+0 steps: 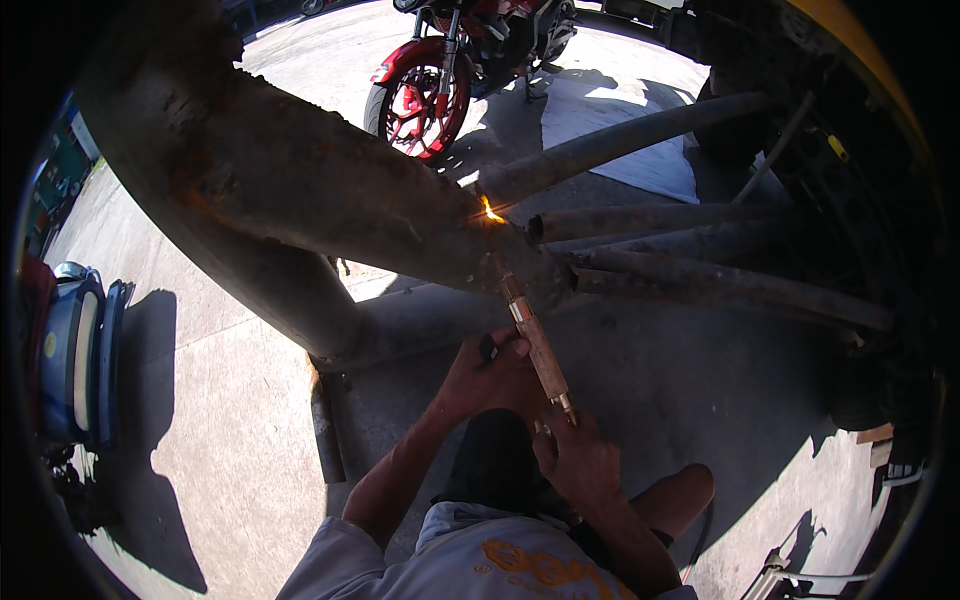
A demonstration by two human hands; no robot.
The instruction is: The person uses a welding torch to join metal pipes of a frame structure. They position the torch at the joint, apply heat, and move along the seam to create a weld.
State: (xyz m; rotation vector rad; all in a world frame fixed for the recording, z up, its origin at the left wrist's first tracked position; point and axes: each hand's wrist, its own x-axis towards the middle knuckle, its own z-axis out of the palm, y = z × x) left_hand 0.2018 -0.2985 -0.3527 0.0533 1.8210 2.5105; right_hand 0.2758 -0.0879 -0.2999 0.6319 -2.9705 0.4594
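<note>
A brass-coloured gas torch (pixel 541 352) slants up and away from me in both hands. My left hand (pixel 485 375) is closed around its body, the thumb lying along the side. Lower down, my right hand (pixel 582 462) grips the rear end by the small brass fittings. Past the torch's head, an orange flame (pixel 491 210) burns at the end of a thick rusty pipe (pixel 300 170), near where thinner pipes converge. One thin pipe (pixel 620 145) runs up to the right from there. Shadow hides the torch tip's exact contact.
More rusty pipes (pixel 740 285) stretch right toward dark machinery with a yellow edge (pixel 870 50). Beyond stands a red motorcycle (pixel 430 90) by a white sheet (pixel 620 150). A blue object (pixel 75 350) is at far left. A short dark pipe (pixel 325 430) lies on the concrete.
</note>
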